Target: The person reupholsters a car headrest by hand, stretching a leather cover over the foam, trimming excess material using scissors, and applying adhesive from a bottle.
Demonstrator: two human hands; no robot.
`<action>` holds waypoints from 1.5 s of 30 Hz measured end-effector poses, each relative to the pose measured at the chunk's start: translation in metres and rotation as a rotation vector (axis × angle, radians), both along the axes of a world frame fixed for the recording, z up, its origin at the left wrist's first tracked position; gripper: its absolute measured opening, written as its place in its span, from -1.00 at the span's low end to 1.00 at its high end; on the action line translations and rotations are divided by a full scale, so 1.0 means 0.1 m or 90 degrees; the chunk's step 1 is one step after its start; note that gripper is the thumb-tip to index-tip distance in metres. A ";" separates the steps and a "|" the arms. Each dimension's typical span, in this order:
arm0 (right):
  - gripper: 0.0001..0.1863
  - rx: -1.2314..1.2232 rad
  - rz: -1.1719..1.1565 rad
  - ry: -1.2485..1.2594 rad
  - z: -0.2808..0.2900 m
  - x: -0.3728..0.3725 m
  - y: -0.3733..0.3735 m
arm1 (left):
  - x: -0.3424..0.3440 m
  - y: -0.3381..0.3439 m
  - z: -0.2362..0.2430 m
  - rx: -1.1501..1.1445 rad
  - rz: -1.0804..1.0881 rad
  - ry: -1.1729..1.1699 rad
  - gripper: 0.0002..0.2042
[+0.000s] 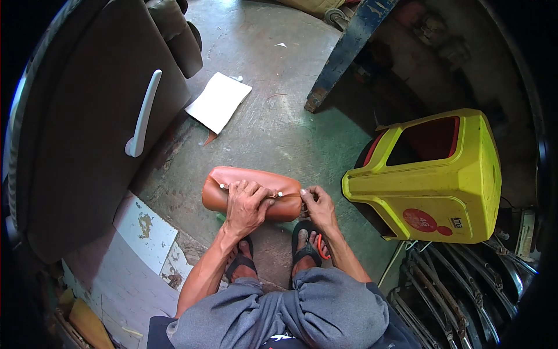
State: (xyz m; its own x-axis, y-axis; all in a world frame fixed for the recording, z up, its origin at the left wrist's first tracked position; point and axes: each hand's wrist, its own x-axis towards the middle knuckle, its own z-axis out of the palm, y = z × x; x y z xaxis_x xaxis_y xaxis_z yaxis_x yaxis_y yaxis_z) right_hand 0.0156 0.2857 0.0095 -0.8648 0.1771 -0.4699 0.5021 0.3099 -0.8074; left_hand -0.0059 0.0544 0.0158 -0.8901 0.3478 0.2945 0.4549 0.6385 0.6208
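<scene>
A padded piece covered in orange-brown leatherette lies in front of my feet, long side across me. Two small white pegs stick out of its upper face, one on each side of my left hand. That hand is closed over the middle of the piece, fingers curled along a fold of the cover. At the right end my right hand pinches the cover's edge between thumb and fingers. Below that wrist, beside my sandalled foot, shows an orange loop; what it belongs to is hidden.
A yellow plastic stool lies on its side to the right, above stacked metal frames. On the left stands a large dark brown upholstered piece with a pale lever. A white sheet and a blue metal leg are farther off.
</scene>
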 end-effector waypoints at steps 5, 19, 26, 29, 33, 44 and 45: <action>-0.66 -0.120 0.010 -0.082 -0.08 -0.05 0.08 | 0.05 0.01 0.02 0.000 0.001 0.006 -0.85; -0.72 -0.187 -0.153 0.087 0.36 0.00 0.40 | 0.03 0.11 0.00 0.002 0.011 0.037 -0.84; -0.58 0.012 0.106 -0.008 -0.30 -0.10 -0.11 | 0.13 -0.09 -0.08 -0.004 0.080 0.062 -0.89; -0.66 -0.123 0.068 -0.010 -0.66 -0.02 0.17 | 0.20 0.09 -0.17 0.014 0.042 0.058 -0.84; -0.64 0.059 0.205 0.117 -0.75 -0.01 0.04 | 0.36 -0.18 -0.61 -0.147 0.014 0.006 -0.47; -0.59 0.400 0.093 0.057 -0.09 0.79 0.73 | -0.01 0.24 0.11 -0.077 0.089 0.037 -0.88; -0.55 0.443 0.132 -0.035 -0.22 1.03 0.81 | 0.00 0.28 0.08 -0.086 0.096 0.025 -0.88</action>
